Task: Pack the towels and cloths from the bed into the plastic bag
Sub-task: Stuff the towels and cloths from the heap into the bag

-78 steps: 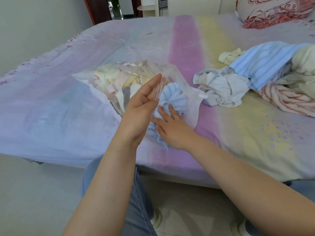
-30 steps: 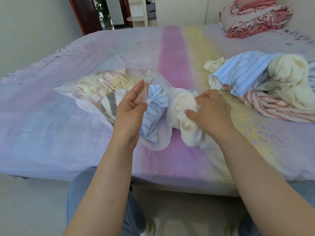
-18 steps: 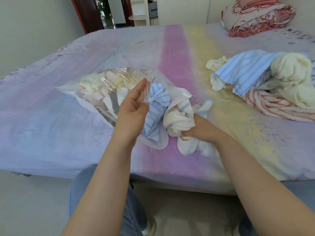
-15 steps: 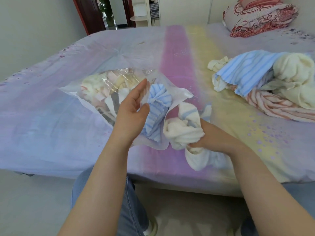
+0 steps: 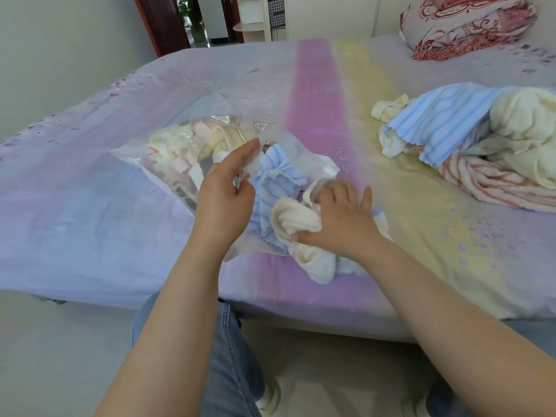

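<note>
A clear plastic bag point(image 5: 137, 152) lies on the bed, its mouth facing me, stuffed with several pale cloths and a blue striped towel point(image 5: 276, 179) at the opening. My left hand point(image 5: 225, 200) pinches the bag's upper rim and holds the mouth up. My right hand point(image 5: 340, 221) presses a bunched cream-white cloth point(image 5: 296, 221) against the mouth, fingers spread over it; part of the cloth trails onto the sheet below. A pile of loose towels point(image 5: 469, 145) lies to the right: a blue striped one, cream ones and a red striped one point(image 5: 493, 185).
The bed point(image 5: 90, 221) has a pastel purple, pink and yellow sheet; its front edge runs just above my knees. Patterned red pillows point(image 5: 469, 22) sit at the far right corner. A doorway and shelf stand beyond the bed's far side.
My right hand took a cream-white cloth from beside the pile, dragged it left and now pushes it into the bag's mouth. My left hand kept hold of the bag's rim.
</note>
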Demonstrator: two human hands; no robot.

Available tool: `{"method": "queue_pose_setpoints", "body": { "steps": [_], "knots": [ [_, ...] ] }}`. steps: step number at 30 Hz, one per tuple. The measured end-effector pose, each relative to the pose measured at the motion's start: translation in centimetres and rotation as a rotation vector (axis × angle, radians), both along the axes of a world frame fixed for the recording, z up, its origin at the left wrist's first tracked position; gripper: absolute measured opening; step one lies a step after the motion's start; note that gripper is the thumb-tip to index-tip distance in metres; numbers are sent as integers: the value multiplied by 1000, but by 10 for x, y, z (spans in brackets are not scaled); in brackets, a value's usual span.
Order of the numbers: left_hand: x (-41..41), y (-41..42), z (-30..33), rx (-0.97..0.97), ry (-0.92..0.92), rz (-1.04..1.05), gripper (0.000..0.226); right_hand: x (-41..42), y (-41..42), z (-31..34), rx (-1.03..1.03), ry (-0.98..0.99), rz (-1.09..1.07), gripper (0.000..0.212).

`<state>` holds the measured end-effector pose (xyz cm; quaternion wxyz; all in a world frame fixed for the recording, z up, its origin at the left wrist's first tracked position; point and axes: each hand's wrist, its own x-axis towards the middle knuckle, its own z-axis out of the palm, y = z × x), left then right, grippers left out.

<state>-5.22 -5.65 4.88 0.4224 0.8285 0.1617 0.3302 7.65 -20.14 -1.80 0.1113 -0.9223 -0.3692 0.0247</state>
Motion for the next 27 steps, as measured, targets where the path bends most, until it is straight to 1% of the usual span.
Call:
{"method": "queue_pose_setpoints", "body": {
  "steps": [2, 4, 6, 7, 8, 11, 14, 16, 18, 19, 20, 21, 22, 23, 25, 26, 27],
  "knots": [
    [0, 3, -1, -38, -28, -5, 65, 16, -9, 13, -5, 221, 132, 91],
    [0, 3, -2, -60, -32, -4, 65, 30, -22, 27, -87, 422, 274, 85],
    [-1, 2, -2, -58, -30, -7, 64, 35, -31, 23, -86, 489, 402, 83],
    [-1, 2, -1, -50, -26, -10, 63, 32, -33, 16, -51, 487, 398, 82],
    [-1, 3, 0, -33, -21, -9, 62, 28, -35, 8, -30, 463, 341, 81],
    [0, 5, 4, 26, -17, 22, 64, 4, -40, -11, 164, 420, 171, 81],
    [-2, 7, 11, -9, -22, 15, 65, -26, -49, 9, 321, 401, 11, 79],
    [-4, 10, 17, -6, -6, -12, 65, -43, -48, 35, 333, 348, 46, 72],
    [-6, 10, 22, 2, 23, -73, 65, -55, -29, 58, 234, 148, 174, 62],
    [-8, 10, 24, 5, 39, -104, 66, -57, -14, 66, 184, 78, 222, 56],
    [-9, 9, 26, 8, 51, -126, 66, -55, 3, 70, 156, 62, 246, 51],
    [-11, 9, 29, 7, 55, -143, 66, -51, 21, 73, 163, 97, 242, 48],
    [-14, 10, 32, 1, 51, -151, 67, -44, 41, 73, 212, 163, 212, 46],
    [-18, 12, 36, -13, 43, -157, 67, -39, 57, 73, 308, 262, 168, 46],
    [-26, 15, 45, -60, 18, -161, 69, -35, 86, 62, 579, 470, 54, 47],
    [-28, 16, 48, -74, 6, -160, 69, -38, 97, 51, 684, 519, -11, 50],
    [-30, 17, 52, -76, 0, -157, 69, -45, 104, 40, 689, 477, -64, 54]
  ]
}}
